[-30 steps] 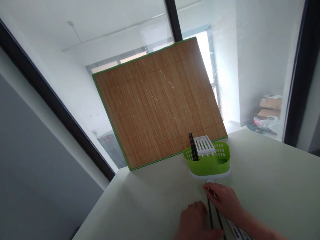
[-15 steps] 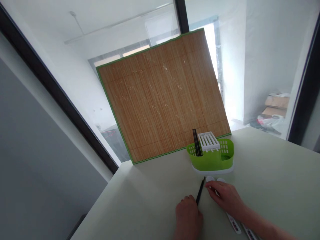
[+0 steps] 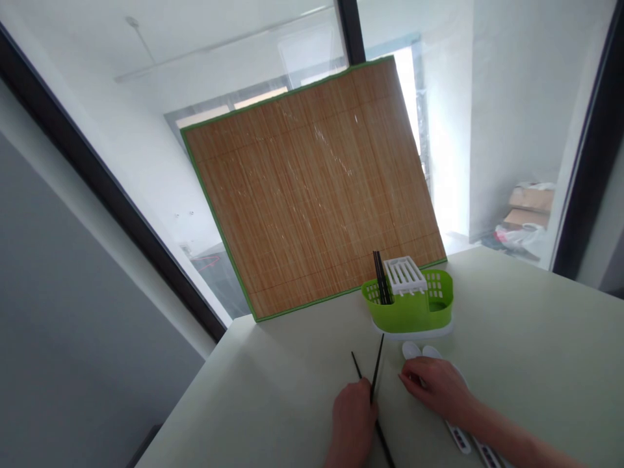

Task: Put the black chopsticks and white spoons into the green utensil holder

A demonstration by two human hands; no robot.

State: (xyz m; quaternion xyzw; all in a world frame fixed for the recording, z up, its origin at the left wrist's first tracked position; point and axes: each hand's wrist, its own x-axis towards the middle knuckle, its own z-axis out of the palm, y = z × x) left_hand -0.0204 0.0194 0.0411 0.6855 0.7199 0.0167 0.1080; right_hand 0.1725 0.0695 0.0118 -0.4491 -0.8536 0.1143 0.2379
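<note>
My left hand (image 3: 351, 416) is closed around two black chopsticks (image 3: 377, 365), low over the table. They cross at the hand; one tip points up toward the green holder, the other (image 3: 356, 364) leans left, and a dark shaft runs out below the fingers. To the right, my right hand (image 3: 436, 383) has its fingers curled in, with nothing visible in them. It covers the middle of two white spoons lying side by side. The left spoon's bowl (image 3: 411, 350) and the right spoon's bowl (image 3: 431, 351) show beyond it, their patterned handles on the near side.
A lime-green utensil holder (image 3: 409, 317) with a white rack (image 3: 405, 274) on top stands behind the hands. Several black chopsticks (image 3: 381, 278) stand in its left compartment. A bamboo mat (image 3: 316, 188) with green edging leans on the glass behind the white table (image 3: 283, 370).
The chopsticks in my left hand have spread apart into a cross, and that hand has shifted slightly left. My right hand has drawn back a little from the spoon bowls, with its fingers still curled.
</note>
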